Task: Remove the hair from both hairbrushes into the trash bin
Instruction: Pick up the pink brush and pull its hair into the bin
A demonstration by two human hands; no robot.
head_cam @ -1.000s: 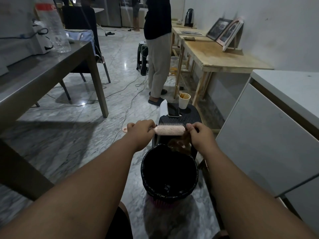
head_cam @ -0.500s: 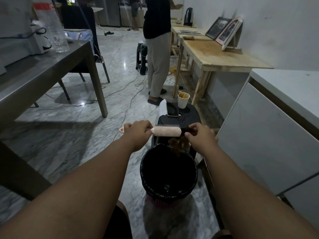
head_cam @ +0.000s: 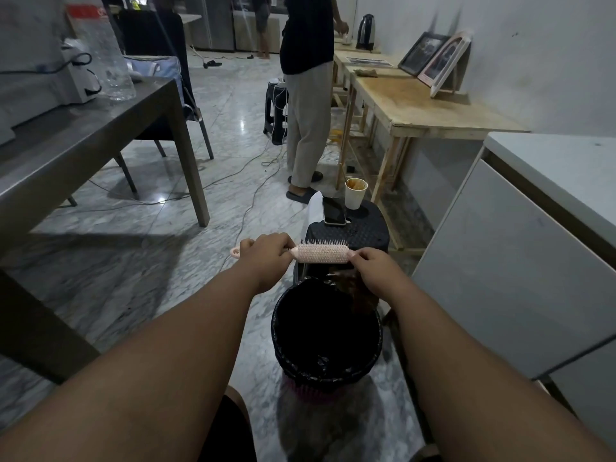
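Both hands grip: left hand (head_cam: 266, 258) clasps pink hairbrush (head_cam: 321, 253), right hand (head_cam: 375, 271) pinches hair (head_cam: 358, 291) above trash bin (head_cam: 278, 341).

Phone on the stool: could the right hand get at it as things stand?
Probably not yet: the right hand is pinching hair at the pink brush, which sits between it and the phone.

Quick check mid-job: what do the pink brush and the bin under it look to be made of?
The hairbrush, held by the left hand, looks like matte moulded pink plastic: one even colour, stiff bristles, a hanging loop at the handle end. The trash bin is lined with a thin glossy black plastic bag, crinkled at the rim; its pinkish ribbed base suggests plastic, though little shows.
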